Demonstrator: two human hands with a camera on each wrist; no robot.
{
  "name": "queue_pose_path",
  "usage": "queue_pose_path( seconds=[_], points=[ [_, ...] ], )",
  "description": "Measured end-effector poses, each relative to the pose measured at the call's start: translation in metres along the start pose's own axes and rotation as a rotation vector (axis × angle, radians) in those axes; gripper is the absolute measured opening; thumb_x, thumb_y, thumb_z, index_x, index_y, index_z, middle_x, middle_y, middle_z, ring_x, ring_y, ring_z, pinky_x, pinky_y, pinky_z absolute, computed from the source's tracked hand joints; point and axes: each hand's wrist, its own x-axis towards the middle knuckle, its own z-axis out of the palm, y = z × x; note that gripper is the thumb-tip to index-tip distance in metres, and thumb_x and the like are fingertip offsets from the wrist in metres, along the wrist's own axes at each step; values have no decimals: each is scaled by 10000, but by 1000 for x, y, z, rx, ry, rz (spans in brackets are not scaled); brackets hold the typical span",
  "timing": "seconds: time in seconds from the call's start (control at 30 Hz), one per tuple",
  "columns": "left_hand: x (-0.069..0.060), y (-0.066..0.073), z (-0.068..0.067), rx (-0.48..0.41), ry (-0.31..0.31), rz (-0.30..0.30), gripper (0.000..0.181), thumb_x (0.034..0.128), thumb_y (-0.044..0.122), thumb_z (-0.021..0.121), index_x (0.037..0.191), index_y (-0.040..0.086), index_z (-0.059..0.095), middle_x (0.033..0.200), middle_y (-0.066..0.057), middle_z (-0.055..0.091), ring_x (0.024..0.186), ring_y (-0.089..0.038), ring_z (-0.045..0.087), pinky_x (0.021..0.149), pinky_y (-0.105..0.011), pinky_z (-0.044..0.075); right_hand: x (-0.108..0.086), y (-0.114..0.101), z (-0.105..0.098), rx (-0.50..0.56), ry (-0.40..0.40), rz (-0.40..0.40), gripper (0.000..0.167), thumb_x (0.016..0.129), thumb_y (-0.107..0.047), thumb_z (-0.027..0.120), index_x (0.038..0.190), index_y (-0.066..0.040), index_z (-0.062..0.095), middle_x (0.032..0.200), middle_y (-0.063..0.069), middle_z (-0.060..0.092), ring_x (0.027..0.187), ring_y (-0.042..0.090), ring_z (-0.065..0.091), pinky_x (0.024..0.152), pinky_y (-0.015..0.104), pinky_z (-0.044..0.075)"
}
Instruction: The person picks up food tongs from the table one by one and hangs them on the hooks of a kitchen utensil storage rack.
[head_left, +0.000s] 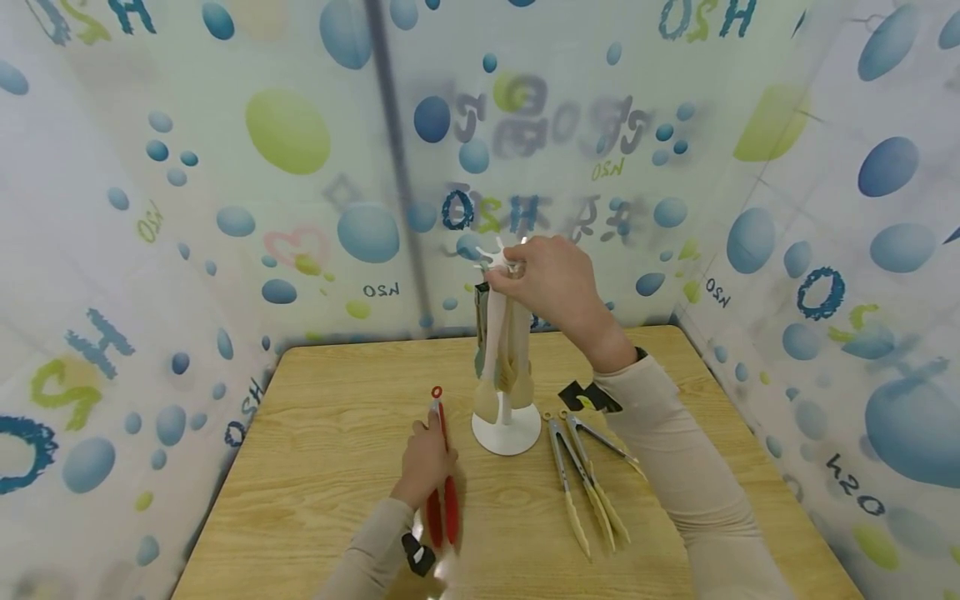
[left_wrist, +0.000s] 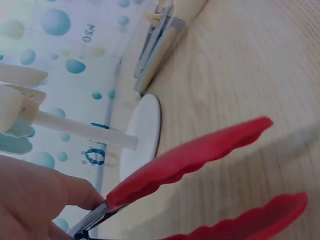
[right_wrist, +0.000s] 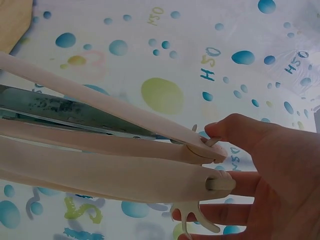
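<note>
My left hand [head_left: 427, 454] grips a pair of red-tipped kitchen tongs [head_left: 452, 508] low over the table, left of the white utensil stand [head_left: 506, 435]. In the left wrist view the two red scalloped tips [left_wrist: 190, 155] spread apart. At the stand's top my right hand [head_left: 551, 275] holds the hooked white head [right_wrist: 192, 212], thumb on one side and fingers on the other. Beige utensils [head_left: 489, 400] hang from the hooks, with their handle ends [right_wrist: 215, 182] close to my fingers. Behind them hangs a greenish utensil with a dark handle [head_left: 481, 325].
Two metal tongs with cream tips [head_left: 573, 487] lie on the wooden table [head_left: 337, 433] right of the stand, partly beneath my right forearm. A patterned curtain [head_left: 285, 208] encloses the table's back and sides.
</note>
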Motion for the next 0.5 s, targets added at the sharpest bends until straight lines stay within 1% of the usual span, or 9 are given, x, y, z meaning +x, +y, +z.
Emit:
queue_pose_path(
  seconds=[0.1, 0.2, 0.37, 0.5],
  points=[
    [2, 2, -8, -36, 2, 32, 757, 837, 102, 709, 1478, -82, 349, 1127, -306, 537, 752, -348, 616, 512, -398, 515, 0, 1, 0, 17, -9, 10, 405, 948, -460, 592, 1233, -201, 718, 1093, 50, 754, 776, 199, 672, 597, 337, 533],
    [5, 3, -13, -73, 19, 67, 762, 854, 105, 703, 1497, -68, 332, 1144, -302, 542, 745, -300, 606, 505, -353, 511, 0, 2, 0, 24, -20, 20, 414, 949, -465, 591, 1249, -204, 708, 1102, 48, 750, 804, 204, 678, 632, 356, 549],
    [10, 3, -19, -110, 87, 145, 757, 853, 95, 704, 1496, -66, 339, 1155, -306, 551, 770, -302, 625, 554, -369, 545, 1, 3, 0, 25, -33, 26, 432, 947, -475, 597, 1265, -201, 698, 1090, 44, 750, 814, 201, 680, 656, 369, 558],
    [11, 3, -24, -150, 110, 200, 760, 853, 74, 692, 1509, -44, 327, 1210, -315, 531, 773, -298, 617, 579, -371, 536, 1, 4, 0, 33, -38, 28, 443, 943, -476, 603, 1273, -194, 692, 1104, 41, 749, 826, 200, 685, 674, 377, 564]
  ],
)
